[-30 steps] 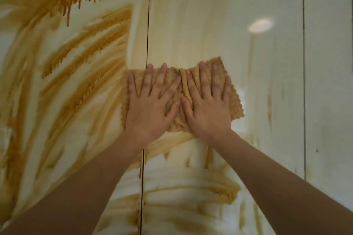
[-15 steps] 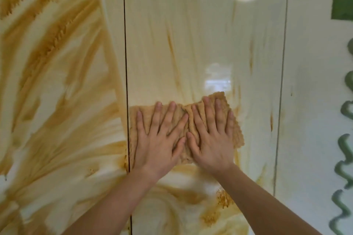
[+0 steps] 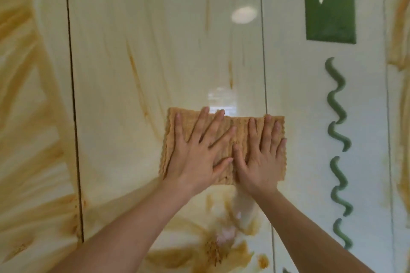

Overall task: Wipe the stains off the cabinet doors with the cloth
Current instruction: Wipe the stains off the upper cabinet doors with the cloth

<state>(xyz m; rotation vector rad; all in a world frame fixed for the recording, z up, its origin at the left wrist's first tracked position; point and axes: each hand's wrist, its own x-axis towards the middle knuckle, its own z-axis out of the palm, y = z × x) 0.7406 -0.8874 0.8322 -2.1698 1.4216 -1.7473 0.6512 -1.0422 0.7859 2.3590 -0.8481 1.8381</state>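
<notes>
A tan, stain-soaked cloth (image 3: 240,126) lies flat against the glossy white middle cabinet door (image 3: 155,51), its right end over the seam to the neighbouring door. My left hand (image 3: 197,150) presses the cloth's left half with straight, spread fingers. My right hand (image 3: 261,157) presses the right half the same way, thumbs nearly touching. Orange-brown smears (image 3: 210,248) cover the door below the cloth, with faint streaks above it. The left door (image 3: 28,117) carries heavy orange-brown stains.
The door to the right (image 3: 292,95) bears a green painted rectangle (image 3: 329,2) and a green wavy line (image 3: 337,139). At the far right edge another door (image 3: 399,117) shows orange smears. Dark vertical seams separate the doors.
Both hands slid the cloth rightwards across the middle door, from the left seam to the right seam. The view shifted right, revealing the green marks.
</notes>
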